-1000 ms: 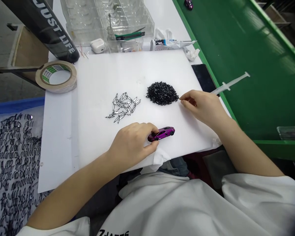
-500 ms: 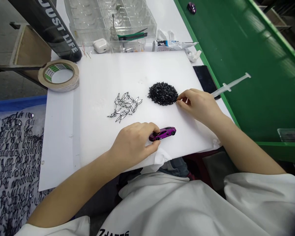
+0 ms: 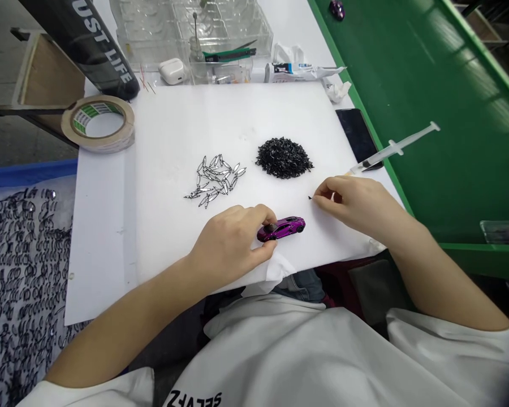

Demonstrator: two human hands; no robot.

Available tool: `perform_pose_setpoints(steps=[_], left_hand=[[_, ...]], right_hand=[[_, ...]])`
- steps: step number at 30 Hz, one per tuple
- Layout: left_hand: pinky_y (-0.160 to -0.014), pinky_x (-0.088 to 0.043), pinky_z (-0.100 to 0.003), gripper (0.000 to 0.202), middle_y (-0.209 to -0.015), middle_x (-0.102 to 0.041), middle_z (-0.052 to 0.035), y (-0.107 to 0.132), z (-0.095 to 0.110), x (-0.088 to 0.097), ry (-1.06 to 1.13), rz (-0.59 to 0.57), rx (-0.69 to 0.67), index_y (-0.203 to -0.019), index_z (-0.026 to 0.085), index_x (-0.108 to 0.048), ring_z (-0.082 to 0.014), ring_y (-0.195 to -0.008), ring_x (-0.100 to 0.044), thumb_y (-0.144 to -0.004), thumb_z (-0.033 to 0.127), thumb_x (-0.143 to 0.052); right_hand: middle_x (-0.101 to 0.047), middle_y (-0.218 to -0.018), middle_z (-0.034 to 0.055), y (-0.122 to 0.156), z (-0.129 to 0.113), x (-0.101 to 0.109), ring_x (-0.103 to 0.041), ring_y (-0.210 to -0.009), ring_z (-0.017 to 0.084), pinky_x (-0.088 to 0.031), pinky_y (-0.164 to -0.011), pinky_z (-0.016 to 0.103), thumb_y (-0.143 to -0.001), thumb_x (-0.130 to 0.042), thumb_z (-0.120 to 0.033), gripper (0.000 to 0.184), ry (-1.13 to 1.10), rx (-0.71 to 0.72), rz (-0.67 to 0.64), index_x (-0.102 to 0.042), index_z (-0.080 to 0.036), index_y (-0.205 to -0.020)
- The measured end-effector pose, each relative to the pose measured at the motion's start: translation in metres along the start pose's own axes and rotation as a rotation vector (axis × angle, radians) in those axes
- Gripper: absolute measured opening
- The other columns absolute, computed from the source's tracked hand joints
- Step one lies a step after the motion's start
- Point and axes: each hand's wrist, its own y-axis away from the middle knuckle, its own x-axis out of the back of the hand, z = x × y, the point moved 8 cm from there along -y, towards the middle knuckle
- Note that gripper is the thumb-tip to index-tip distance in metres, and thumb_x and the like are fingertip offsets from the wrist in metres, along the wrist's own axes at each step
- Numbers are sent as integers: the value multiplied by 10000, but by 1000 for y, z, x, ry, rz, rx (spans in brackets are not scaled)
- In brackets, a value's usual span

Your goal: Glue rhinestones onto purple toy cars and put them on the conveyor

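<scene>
Head view: the fingers [image 3: 322, 191] of the right hand [image 3: 356, 206] are drawn together in a pinch, and a tiny black piece [image 3: 310, 197] shows just off their tips; it is too small to tell whether they hold it. A moment ago those fingers were at the edge of the pile of black pieces [image 3: 284, 158]; now they have moved toward the person, leaving a gap of bare sheet. The fingers [image 3: 267, 216] of the left hand [image 3: 227, 243] stay closed around the rear of a purple toy car [image 3: 286, 229], which lies on the white foam sheet [image 3: 237, 113] near its front edge, almost where it was. Left of the black pile sits a loose cluster of slim, pointed, clear pieces [image 3: 214, 181]. Farther out, a syringe [image 3: 394, 148] crosses a black phone [image 3: 356, 133] by the green table [image 3: 449, 141]. Beyond the sheet are a roll of tape [image 3: 97, 124], a clear compartment tray [image 3: 195, 34], and an earbud case [image 3: 172, 71]. To the left, a sheet of curved black pieces [image 3: 25, 271] lies spread out.
</scene>
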Motion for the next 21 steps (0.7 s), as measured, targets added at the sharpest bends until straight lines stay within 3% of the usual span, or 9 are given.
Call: perform_pose_setpoints(steps=[7,17,21], left_hand=[[-609,-424,-254,169,-782,-645,29,0,-2,-2,13,-28,34,-915,190,-537,-141,-695,-582,-752,199,-579],[-603,-430,-236,144,-784,-664,38,-1,-7,0,0,-14,88,-897,192,-547,-131,-694,-605,-763,233,-581],[-610,-433,-242,131,-768,-666,36,-1,-9,-1,-13,-20,107,-889,196,-563,-136,-701,-611,-769,247,-576]], right_hand=[[-637,-857,57,1,-13,3,-580,-753,182,-439,-653,304,-863,-441,-277,211,7,424,83,-627,-178,-860],[-639,-797,51,-4,-12,0,-587,-693,143,-455,-594,261,-858,-499,-254,161,65,542,207,-625,-167,-809],[-645,-758,49,7,-24,7,-586,-683,148,-468,-602,269,-858,-496,-217,143,142,630,336,-608,-169,-783]])
